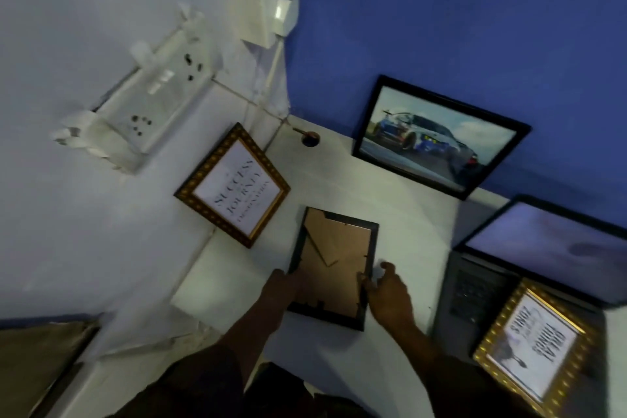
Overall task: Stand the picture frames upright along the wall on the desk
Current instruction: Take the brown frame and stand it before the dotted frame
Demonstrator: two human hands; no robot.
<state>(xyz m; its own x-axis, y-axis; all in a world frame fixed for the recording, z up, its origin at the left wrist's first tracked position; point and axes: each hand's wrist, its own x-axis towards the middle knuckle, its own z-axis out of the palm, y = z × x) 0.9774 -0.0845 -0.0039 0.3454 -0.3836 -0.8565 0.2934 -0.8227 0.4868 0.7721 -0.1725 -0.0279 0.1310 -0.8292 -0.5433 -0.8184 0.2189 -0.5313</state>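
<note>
A black frame (pixel 334 261) lies on the white desk (pixel 407 214) with its brown backing and stand flap facing up. My left hand (pixel 283 288) grips its lower left edge. My right hand (pixel 386 292) holds its lower right edge, fingers partly spread. A gold-bordered frame with printed words (pixel 234 185) leans upright against the pale left wall. A black frame with a car picture (pixel 437 136) leans against the blue back wall. Another gold-bordered frame (pixel 539 346) lies flat on a laptop at the lower right.
An open laptop (pixel 529 258) sits at the right with its screen lit. A cable hole (pixel 309 139) is in the desk's far corner. Socket boards (pixel 149 105) and a switch box (pixel 271 0) hang on the left wall. A brown object (pixel 37 356) lies at the lower left.
</note>
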